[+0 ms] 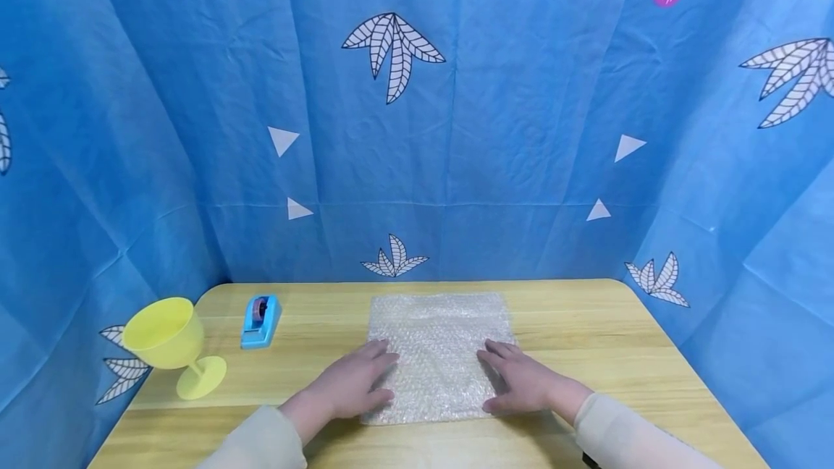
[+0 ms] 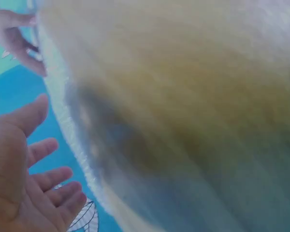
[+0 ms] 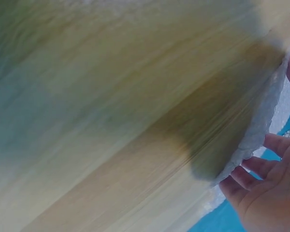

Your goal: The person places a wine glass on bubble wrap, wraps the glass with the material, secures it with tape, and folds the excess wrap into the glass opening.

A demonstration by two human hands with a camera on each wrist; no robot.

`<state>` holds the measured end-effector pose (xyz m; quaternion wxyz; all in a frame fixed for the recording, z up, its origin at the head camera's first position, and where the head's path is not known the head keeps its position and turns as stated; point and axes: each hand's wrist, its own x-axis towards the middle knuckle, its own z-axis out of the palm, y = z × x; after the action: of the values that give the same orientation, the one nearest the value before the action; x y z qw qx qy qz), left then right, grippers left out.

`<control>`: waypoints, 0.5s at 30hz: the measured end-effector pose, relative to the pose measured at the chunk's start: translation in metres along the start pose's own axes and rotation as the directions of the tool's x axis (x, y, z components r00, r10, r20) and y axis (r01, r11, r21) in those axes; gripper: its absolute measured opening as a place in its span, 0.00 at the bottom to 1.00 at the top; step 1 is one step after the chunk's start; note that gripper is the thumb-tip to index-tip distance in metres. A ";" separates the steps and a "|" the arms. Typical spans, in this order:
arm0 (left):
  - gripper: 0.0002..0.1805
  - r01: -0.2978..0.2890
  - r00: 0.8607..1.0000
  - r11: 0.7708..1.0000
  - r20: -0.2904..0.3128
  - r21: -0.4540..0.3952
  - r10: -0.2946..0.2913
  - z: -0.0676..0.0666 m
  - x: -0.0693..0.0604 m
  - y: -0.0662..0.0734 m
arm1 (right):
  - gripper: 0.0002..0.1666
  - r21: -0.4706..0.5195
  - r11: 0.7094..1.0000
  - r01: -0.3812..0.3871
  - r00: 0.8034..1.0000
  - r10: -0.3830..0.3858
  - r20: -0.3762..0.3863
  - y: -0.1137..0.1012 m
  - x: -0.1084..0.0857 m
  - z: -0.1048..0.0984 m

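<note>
A sheet of clear bubble wrap lies flat on the wooden table, in the middle of the head view. At its left edge is my left hand, palm down with loosely extended fingers. That hand shows spread fingers and nothing gripped in the left wrist view. Across the sheet, my right hand rests its fingers on the right edge. In the right wrist view the fingertips of this hand touch the border of the wrap, without curling round it.
A yellow goblet stands near the table's left edge. To its right is a blue tape dispenser with a small roll in it. A blue patterned curtain surrounds the back and sides of the table.
</note>
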<state>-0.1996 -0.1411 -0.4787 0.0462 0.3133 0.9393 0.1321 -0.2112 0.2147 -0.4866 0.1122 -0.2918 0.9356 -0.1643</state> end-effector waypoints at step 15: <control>0.34 0.206 0.895 0.976 -0.417 0.071 -0.159 -0.034 -0.016 -0.012 | 0.57 0.005 1.000 -0.001 1.000 0.001 0.005 -0.001 0.000 -0.001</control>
<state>-0.1994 -0.1673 -0.4487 -0.1568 0.1913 0.9593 0.1361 -0.2108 0.2146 -0.4850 0.1153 -0.2915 0.9350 -0.1657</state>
